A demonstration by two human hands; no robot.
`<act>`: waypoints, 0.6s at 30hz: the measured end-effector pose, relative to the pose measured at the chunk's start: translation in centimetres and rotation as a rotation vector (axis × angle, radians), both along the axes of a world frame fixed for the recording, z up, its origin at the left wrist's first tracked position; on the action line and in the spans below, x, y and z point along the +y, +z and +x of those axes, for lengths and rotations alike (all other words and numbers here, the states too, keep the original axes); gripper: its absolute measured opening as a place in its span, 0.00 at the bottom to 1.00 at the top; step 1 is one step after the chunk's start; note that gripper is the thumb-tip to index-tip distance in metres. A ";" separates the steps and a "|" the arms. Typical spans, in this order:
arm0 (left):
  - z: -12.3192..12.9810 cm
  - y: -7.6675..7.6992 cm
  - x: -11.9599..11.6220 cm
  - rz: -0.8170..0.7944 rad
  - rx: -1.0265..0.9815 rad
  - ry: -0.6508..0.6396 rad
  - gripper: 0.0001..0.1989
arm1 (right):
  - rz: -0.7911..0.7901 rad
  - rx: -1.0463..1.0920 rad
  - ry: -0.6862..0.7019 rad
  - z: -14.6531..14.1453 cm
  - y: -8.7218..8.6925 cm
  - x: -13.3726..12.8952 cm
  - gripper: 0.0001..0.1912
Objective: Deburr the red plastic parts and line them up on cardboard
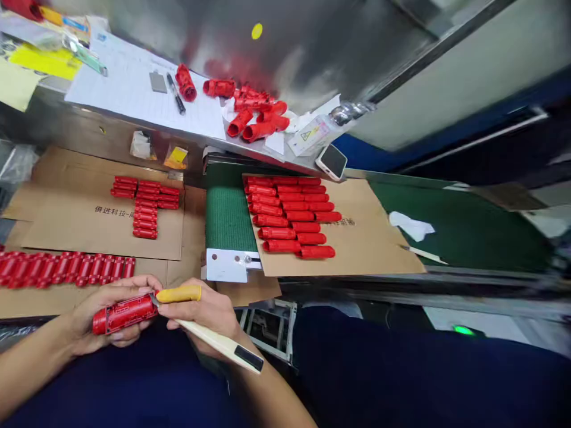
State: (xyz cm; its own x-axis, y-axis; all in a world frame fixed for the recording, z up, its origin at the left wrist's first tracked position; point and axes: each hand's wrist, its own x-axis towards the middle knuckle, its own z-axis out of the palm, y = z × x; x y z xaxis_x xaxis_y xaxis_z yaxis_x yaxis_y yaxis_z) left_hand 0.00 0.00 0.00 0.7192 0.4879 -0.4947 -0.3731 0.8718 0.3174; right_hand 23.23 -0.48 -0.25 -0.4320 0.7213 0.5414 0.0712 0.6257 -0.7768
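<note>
A red cylindrical part (125, 314) lies slantwise in my left hand (96, 315), whose fingers wrap round it. My right hand (207, 315) is closed on a cream-handled knife (218, 343) with a black patch near the handle's end. A yellow cover sits on one finger of that hand. The knife's metal tip touches the right end of the red part, and the contact point is partly hidden by fingers. Just beyond my left hand, a row of red parts (84, 268) stands side by side on cardboard (80, 232).
More red parts (272, 221) lie in columns on a cardboard sheet (370, 238) over a green conveyor (228, 217). A metal ledge behind holds papers (125, 77), a pen (176, 94), loose red parts (256, 110), a bottle (314, 132) and a white device (332, 161).
</note>
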 end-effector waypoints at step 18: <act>-0.2 1.0 0.1 0.010 0.107 0.006 0.20 | 0.010 -0.006 -0.064 -0.5 1.6 -0.1 0.07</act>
State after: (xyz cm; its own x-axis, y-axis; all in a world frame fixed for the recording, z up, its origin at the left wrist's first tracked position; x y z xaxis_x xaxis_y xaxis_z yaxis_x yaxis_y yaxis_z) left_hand -0.20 0.12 1.02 0.6597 0.4973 -0.5635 -0.3415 0.8662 0.3647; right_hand 22.78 -0.58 1.33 -0.3885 0.7421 0.5462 0.1155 0.6273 -0.7702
